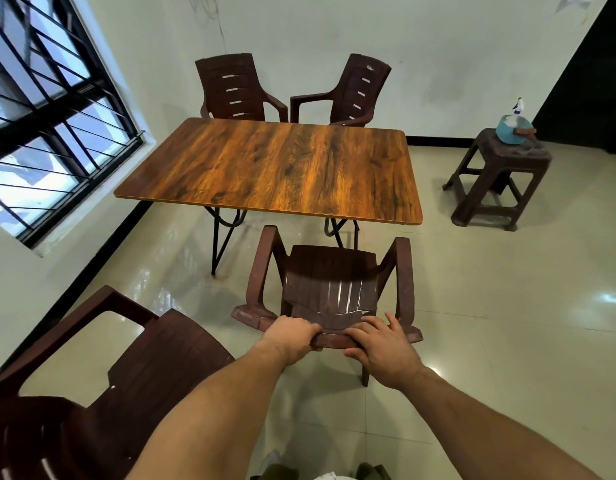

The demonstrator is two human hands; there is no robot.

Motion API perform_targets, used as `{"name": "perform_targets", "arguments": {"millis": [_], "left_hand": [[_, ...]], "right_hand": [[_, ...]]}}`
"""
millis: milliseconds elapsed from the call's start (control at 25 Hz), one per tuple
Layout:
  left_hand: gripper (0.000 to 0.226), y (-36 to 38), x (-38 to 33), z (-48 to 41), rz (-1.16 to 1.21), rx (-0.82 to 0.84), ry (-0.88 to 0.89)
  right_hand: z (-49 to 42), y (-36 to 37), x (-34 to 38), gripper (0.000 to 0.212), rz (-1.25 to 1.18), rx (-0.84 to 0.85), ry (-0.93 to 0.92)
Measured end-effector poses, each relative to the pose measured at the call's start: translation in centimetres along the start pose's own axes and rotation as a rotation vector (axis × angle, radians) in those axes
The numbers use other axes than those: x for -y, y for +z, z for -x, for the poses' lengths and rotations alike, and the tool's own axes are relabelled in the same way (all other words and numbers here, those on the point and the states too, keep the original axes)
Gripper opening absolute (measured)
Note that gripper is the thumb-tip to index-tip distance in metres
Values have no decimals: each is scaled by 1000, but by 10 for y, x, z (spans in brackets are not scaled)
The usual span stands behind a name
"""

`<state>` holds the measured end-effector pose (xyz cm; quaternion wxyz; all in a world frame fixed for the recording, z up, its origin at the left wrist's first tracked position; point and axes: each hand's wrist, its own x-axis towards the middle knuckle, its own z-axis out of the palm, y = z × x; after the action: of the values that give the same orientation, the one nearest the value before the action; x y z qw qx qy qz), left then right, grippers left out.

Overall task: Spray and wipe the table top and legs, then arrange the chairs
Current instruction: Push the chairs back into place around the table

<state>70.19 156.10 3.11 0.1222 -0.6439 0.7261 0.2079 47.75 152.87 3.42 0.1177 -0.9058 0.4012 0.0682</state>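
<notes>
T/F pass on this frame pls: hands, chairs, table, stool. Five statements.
1. The left hand and the right hand both grip the backrest top of the near chair at the table. True.
2. The near chair faces away from the table. False: it faces the table.
3. The spray bottle stands on the table. False: it stands on the stool at right.
4. A far left chair and a far right chair stand beyond the table. True.
5. Only three chairs are in view. False: a fourth chair stands at lower left.
</notes>
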Motion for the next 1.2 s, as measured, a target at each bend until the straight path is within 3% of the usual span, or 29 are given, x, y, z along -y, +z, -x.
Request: {"name": "perform_targets", "arguments": {"millis": [120,280,440,480,560,640,720,840,1040,1200], "left_hand": [[28,-1,-3,-4,-23,-56,-61],[31,-4,-13,-16,-16,-41,-137],[25,-7,-14,-18,17,14,-118],[33,-8,-11,-16,29,23,-101],[73,-9,-4,-11,11,39,-34],[94,-6,5,-5,4,-79,-22],[92,-2,13,-2,31,-193,-130],[88,1,15,-1,42,-173,-236],[84,4,14,14,48,-242,-234],[83,5,39,39,65,-330,-157]], "right_hand": [[-7,-8,-4,87,4,12,-20],[-12,-17,-12,53,-49,88,62],[-9,-15,-8,49,-73,67,103],[-9,-13,-7,51,-69,58,103],[-9,-12,-9,64,-73,46,116],[-16,-12,-11,80,-71,-41,174],[-23,-11,-11,83,-43,-123,259],[-29,-2,-3,78,-5,-105,303],[-29,-7,3,76,22,-133,296],[-29,-12,53,71,28,-199,295]]}}
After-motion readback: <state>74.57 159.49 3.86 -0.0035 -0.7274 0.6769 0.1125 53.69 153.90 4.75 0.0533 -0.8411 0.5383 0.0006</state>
